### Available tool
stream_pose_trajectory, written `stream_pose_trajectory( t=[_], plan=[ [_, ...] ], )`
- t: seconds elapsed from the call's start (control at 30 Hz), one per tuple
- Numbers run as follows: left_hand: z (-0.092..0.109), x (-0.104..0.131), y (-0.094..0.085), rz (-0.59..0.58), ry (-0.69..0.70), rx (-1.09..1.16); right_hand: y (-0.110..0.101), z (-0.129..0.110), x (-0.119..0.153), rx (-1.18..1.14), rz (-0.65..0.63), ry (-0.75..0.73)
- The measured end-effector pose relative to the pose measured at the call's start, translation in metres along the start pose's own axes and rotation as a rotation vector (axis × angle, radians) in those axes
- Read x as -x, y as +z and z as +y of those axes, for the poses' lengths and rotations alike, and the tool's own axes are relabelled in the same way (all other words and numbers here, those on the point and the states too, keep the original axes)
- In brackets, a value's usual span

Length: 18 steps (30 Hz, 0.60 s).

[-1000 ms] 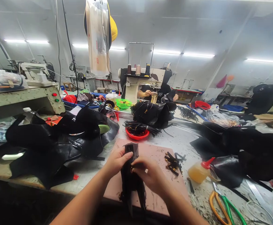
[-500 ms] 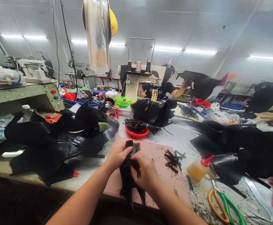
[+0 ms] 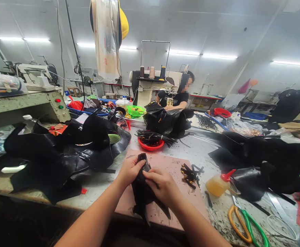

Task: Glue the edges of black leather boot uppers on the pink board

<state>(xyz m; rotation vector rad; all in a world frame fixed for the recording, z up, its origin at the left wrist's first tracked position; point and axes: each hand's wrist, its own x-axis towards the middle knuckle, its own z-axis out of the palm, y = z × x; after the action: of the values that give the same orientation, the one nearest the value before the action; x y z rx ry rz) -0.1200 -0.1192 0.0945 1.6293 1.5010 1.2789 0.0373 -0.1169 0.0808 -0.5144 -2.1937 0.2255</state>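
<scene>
Both hands grip a black leather piece [image 3: 142,195] with a notched top edge, held over a pink board [image 3: 183,209]. My left hand [image 3: 130,169] pinches its upper left, thumb on the near face. On the right side, my right hand [image 3: 162,183] is closed on the piece, with thumb and forefinger near its upper part. Lower flaps of the leather hang toward the board's front edge. To the right on the board lies a small pile of black strips with gold-coloured metal bits [image 3: 191,175].
A red bowl of black cords [image 3: 151,145] stands behind the board. Black leather pieces lie left [image 3: 62,154] and right [image 3: 265,154]. A glue bottle [image 3: 218,185] and scissors [image 3: 246,223] lie at right. Beyond, a person [image 3: 174,99] sits at a sewing machine [image 3: 146,91].
My right hand has shifted up slightly and the leather's lower right flap has swung outward to the right. The person behind has lowered the dark piece from the air toward the machine.
</scene>
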Motion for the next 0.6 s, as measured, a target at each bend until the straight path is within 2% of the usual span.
stream_pose_trajectory(
  t=[0.07, 0.17, 0.23, 0.4, 0.5, 0.6],
  plan=[
    [0.0, -0.002, 0.002, 0.033, 0.008, 0.001, -0.005, -0.003, -0.003, 0.125, 0.005, -0.04],
    [-0.003, -0.01, 0.004, 0.118, 0.012, 0.004, -0.005, -0.017, 0.001, 0.464, 0.065, -0.105],
    [-0.006, -0.018, 0.005, 0.165, -0.005, 0.019, -0.004, -0.028, 0.008, 0.597, 0.043, -0.123],
    [-0.014, -0.034, 0.013, 0.191, -0.039, 0.087, -0.006, -0.045, 0.026, 0.655, -0.046, -0.091],
    [-0.018, -0.037, 0.019, 0.181, -0.053, 0.162, -0.007, -0.047, 0.032, 0.644, -0.041, -0.102],
    [-0.022, -0.039, 0.017, 0.197, -0.089, 0.26, -0.006, -0.05, 0.038, 0.6, -0.019, -0.134]
  ],
)
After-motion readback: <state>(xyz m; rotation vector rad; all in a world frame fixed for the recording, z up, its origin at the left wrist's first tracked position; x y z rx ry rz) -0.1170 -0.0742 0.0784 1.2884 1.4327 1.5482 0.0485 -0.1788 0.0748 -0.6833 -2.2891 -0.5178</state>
